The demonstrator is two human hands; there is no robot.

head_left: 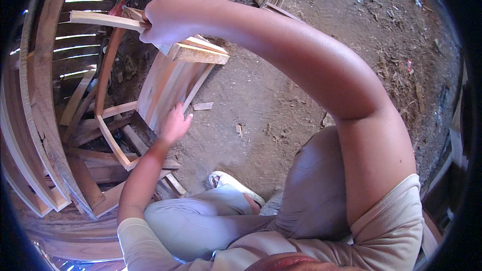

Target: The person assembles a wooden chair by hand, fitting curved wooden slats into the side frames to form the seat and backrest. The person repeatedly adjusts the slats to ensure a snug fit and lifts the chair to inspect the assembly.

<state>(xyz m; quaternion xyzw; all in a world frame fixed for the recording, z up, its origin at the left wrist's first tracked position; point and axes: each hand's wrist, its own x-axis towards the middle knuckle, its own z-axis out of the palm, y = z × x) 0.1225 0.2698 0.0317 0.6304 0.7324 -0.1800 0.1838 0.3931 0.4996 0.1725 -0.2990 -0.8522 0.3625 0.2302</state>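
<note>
Where my view bends at the left rim, long rough boards [42,73] stand in front of a slatted wall [80,42], daylight in the gaps. Scrap lumber [88,168] piled low at its foot. 1 pale wooden stick [103,19] sits upper left, sticking out leftward from the right hand. Below it, 1 thin wooden frame [114,143], corner toward the person, just left of the panel. I read the right hand [159,18] as a fist closed around the stick; fingers mostly hidden from me, palm turned away. Just below that hand: 1 wooden panel [173,83] of side-by-side planks, tilted, with a crosspiece [201,53] at its upper end. Left hand [174,125] is at the panel's lower end by the right long edge, thumb held apart from the index finger. Other fingers I can't make out, so can't tell if it grips. Right of the panel I have 2 small wood scraps [203,106] on bare dirt [281,95], then 1 white sandal [246,190] below. Right arm arches over from the right; grey trousers [316,185] under it, knees bent.
</note>
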